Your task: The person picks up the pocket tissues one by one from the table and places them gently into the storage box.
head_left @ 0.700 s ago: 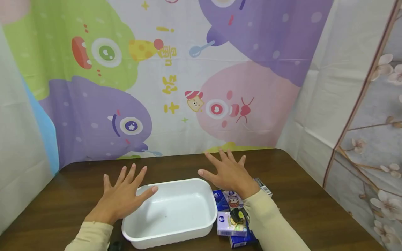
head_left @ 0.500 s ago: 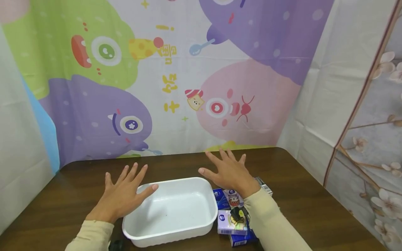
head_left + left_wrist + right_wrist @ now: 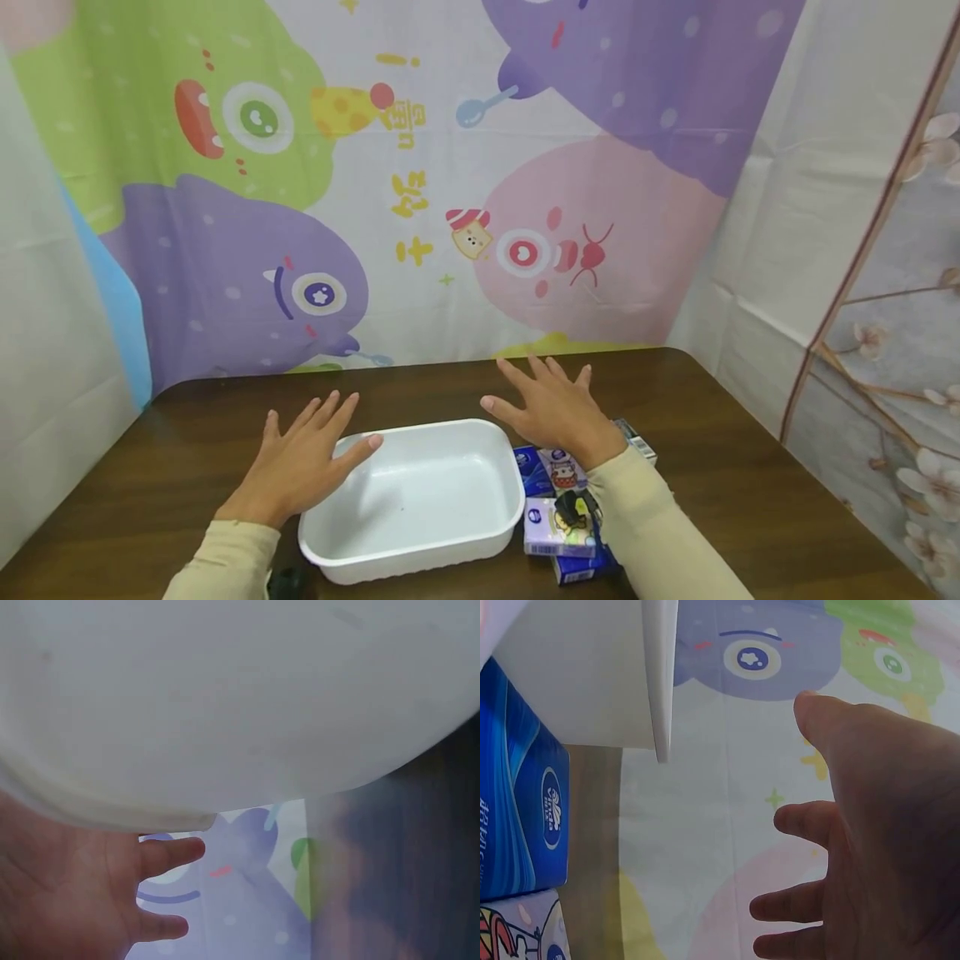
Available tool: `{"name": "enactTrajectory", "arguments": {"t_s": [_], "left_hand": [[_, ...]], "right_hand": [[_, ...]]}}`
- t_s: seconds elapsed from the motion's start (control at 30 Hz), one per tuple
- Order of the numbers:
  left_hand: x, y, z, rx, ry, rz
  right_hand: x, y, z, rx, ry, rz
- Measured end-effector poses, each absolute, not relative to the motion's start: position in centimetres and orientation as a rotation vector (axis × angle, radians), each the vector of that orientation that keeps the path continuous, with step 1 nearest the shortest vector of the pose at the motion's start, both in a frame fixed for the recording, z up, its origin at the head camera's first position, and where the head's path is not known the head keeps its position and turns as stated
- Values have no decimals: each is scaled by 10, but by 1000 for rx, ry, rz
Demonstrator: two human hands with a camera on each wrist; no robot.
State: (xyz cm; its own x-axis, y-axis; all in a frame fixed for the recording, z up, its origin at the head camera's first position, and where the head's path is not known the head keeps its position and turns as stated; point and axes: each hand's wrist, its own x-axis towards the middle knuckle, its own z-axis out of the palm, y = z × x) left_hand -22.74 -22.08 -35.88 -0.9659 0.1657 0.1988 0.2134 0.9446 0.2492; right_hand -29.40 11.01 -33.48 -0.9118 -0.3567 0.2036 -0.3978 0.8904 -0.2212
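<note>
The white tray [image 3: 431, 500] sits on the dark table [image 3: 720, 492], well in from its rounded far-left and far-right corners. Its long axis runs left to right, roughly along the table's far edge, with the right end a little farther away than the left; its hollow faces up. It is a rounded rectangle, smooth and slightly glossy, with a thin rolled rim and a shadow inside at the left.

The left hand [image 3: 300, 462] reaches over the tray's left end, fingers spread wide and holding nothing; whether it touches the rim I cannot tell. The right hand [image 3: 558, 408] is spread too, also holding nothing, above the packs just beside the tray's right end.

Those packs are small printed blocks: a dark blue pack [image 3: 531, 468], a patterned pack [image 3: 564, 471] next to it, and, nearer, a lilac pack [image 3: 551, 533] lying over another blue pack [image 3: 576, 570].

The right wrist view reveals "Vinda" in an oval on the blue wrapper, unreadable from the head. The left wrist view gives only the tray's curved outer surface and part of the palm. Beyond the table's far edge hangs a creased cartoon cloth [image 3: 420, 317].
</note>
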Motion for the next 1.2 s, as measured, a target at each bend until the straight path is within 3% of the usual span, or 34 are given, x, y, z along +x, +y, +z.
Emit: {"name": "enactTrajectory", "arguments": {"t_s": [1.2], "left_hand": [[-222, -218, -366, -293, -2892, -496]], "right_hand": [[-285, 99, -337, 581, -2944, 449]]}}
